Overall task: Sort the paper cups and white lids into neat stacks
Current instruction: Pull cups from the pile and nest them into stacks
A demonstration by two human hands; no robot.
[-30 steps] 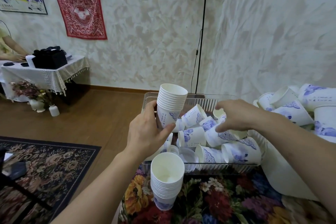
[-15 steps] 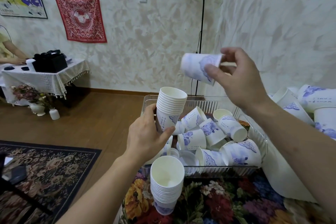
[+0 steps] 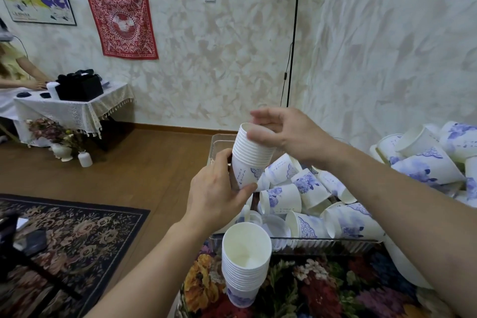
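My left hand (image 3: 219, 196) grips the lower part of a tall stack of nested white-and-blue paper cups (image 3: 249, 162), held above the left end of a clear plastic bin (image 3: 322, 242). My right hand (image 3: 286, 134) sits on the top of that stack, thumb on the front of the rims and fingers curled over the top cup. A second stack of cups (image 3: 245, 263) stands upright on the table in front of the bin. Loose cups (image 3: 304, 188) lie jumbled in the bin, with white lids (image 3: 273, 223) partly hidden at its front left.
A big heap of loose cups (image 3: 428, 160) lies to the right of the bin. A floral cloth (image 3: 322, 292) covers the table. The floor lamp pole (image 3: 293, 59) rises behind the bin. A patterned rug (image 3: 64, 235) is down left; a person sits at a side table (image 3: 69, 108) far left.
My right hand lifted one cup out of the bin, carried it up and over, and brought it down onto the top of the stack in my left hand.
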